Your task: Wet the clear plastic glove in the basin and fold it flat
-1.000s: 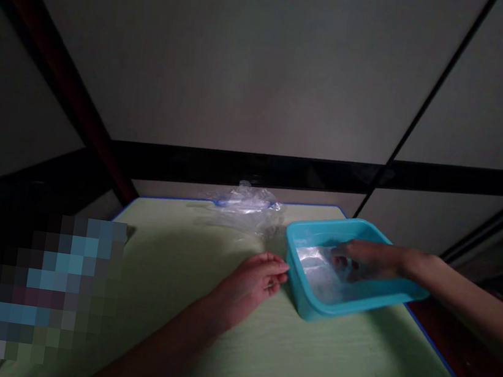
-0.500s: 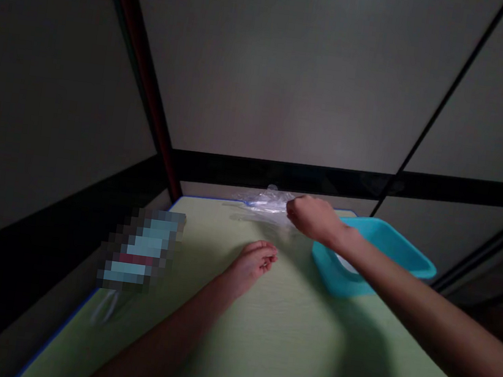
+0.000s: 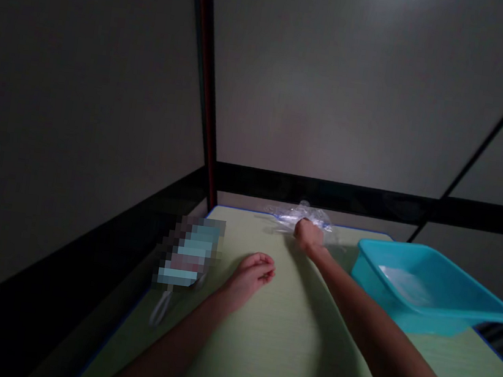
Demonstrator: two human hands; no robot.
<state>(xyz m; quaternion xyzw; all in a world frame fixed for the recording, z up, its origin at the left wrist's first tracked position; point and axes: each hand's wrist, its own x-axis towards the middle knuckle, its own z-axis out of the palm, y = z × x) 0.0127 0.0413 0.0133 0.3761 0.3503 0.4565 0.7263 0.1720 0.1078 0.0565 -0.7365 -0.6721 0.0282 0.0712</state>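
Note:
My right hand point(image 3: 309, 235) is closed and reaches to the far edge of the table, against a crumpled heap of clear plastic wrapping point(image 3: 294, 214). Its fingertips are turned away from view, so what they grip is hidden. Nearer to me, over the middle of the table, my left hand point(image 3: 252, 275) has its fingers curled together. Anything in that hand is too small to make out.
A turquoise plastic basin point(image 3: 402, 313) stands on the right, with something whitish point(image 3: 406, 286) inside. A blurred-out pale blue item point(image 3: 189, 254) with a white loop point(image 3: 160, 307) lies at the table's left edge. Walls border the blue-edged green table point(image 3: 267, 351).
My right hand has shifted left across the table, in front of the plastic wrapping, and no longer reaches over the basin. The view has turned left. My left hand keeps its curled shape.

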